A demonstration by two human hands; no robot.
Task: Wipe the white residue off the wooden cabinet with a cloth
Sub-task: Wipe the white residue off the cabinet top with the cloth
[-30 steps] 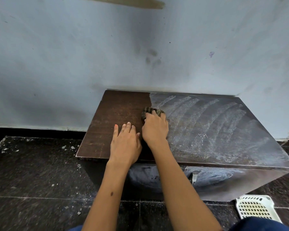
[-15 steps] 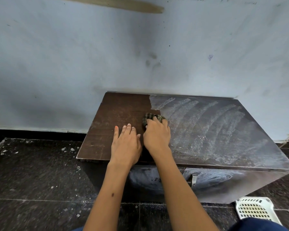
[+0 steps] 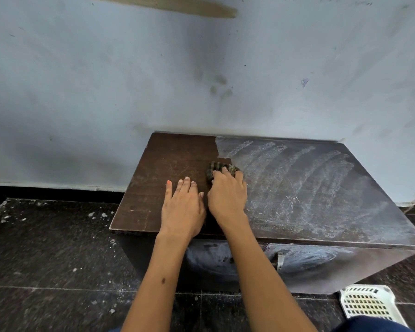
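Observation:
A low dark wooden cabinet (image 3: 153,178) stands against the wall. Its left part is bare brown wood; white streaky residue (image 3: 302,185) covers the middle and right of the top and smears the front face. My right hand (image 3: 228,197) grips a bunched dark striped cloth (image 3: 219,169) and holds it on the top at the border between bare wood and residue. My left hand (image 3: 181,207) lies flat on the bare wood just left of it, fingers straight. Most of the cloth is hidden under my right hand.
A pale blue-grey wall (image 3: 201,80) rises right behind the cabinet. Dark speckled floor tiles (image 3: 46,259) with white flecks lie in front and to the left. A white slotted plastic basket (image 3: 369,303) sits on the floor at the lower right.
My right hand and the cloth have slid a little toward me and slightly right along the residue border. My left hand stays flat in place.

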